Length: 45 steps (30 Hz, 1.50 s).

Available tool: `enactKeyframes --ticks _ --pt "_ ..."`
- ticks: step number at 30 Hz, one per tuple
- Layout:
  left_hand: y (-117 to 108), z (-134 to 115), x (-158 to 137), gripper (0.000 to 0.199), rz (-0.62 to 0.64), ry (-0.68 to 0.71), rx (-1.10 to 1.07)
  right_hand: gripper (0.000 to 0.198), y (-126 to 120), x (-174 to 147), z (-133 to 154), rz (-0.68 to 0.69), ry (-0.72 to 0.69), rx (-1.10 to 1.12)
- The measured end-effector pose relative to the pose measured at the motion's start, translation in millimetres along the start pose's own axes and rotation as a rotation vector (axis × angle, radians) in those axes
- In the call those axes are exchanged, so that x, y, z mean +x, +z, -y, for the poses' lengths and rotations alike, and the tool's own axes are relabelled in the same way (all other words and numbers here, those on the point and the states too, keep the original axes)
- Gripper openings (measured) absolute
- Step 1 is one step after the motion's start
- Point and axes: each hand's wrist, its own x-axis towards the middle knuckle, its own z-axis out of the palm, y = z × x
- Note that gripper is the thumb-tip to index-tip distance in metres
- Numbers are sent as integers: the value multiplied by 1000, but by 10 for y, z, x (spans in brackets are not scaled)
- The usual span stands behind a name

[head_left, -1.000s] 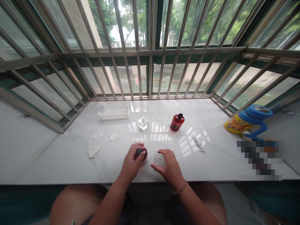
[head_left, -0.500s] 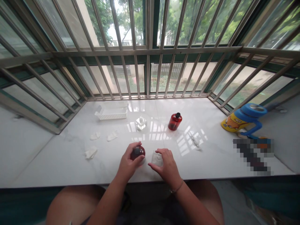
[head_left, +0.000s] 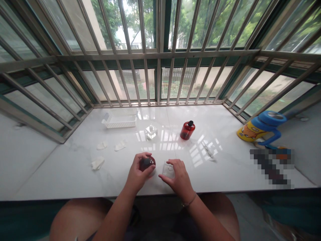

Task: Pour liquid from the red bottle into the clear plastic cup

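My left hand (head_left: 138, 170) is wrapped round a dark red bottle (head_left: 151, 161) with a black cap, thumb on its near side and fingers on the far side. Just to the right, my right hand (head_left: 178, 172) curls round a small clear square glass bottle (head_left: 167, 170), its fingertips at the far edge and its thumb at the near left. The palm hides part of that glass. Both bottles stand near the front of the white marble-like counter (head_left: 120, 187), a short gap apart.
Behind the hands stand a faceted clear glass bottle (head_left: 151, 133) and another red bottle (head_left: 187, 130) with a black cap. A white basket (head_left: 119, 124) is at the back left, crumpled tissues (head_left: 97, 163) nearer. Right lie a clear packet (head_left: 209, 151) and a blue-yellow flask (head_left: 253, 129). Barred windows enclose the counter.
The black cap in my left hand looks slightly tilted compared with before. Otherwise both hands and the other things keep their places.
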Motion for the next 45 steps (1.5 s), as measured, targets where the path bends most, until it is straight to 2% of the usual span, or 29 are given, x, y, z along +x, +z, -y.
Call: enactKeyframes --ticks 3,6,10,12,17,21,26,31,35,39,41,45 --pt "26 -10 -5 45 -48 0 -20 62 1 -1 -3 -1 -3 3" --pt "10 -36 5 46 -21 15 83 62 2 -5 -9 -1 -5 6" --pt "-20 -43 18 30 52 67 147 61 5 -9 -15 -3 -3 9" --pt "-7 -23 8 27 38 70 115 60 7 -8 -15 -7 -2 9" --pt "61 31 -40 39 -68 33 0 59 12 -7 -15 -13 -4 2" --pt "37 24 -43 43 -40 27 100 59 10 -7 -14 -6 -5 2" --pt "-43 54 -23 46 65 193 246 59 6 -5 -6 -4 -6 4" --pt "-29 88 -30 42 45 269 280 59 10 -8 -3 -4 -1 9" --pt "47 78 -74 30 -31 196 205 61 12 -7 -6 1 0 6" --pt "96 57 -105 36 -119 72 89 61 16 -8 -13 3 -2 4" --pt "85 39 -95 40 -107 59 115 60 20 -10 -16 -1 -6 3" --pt "36 -4 -55 40 -30 121 214 60 19 -12 -13 -8 -4 3"
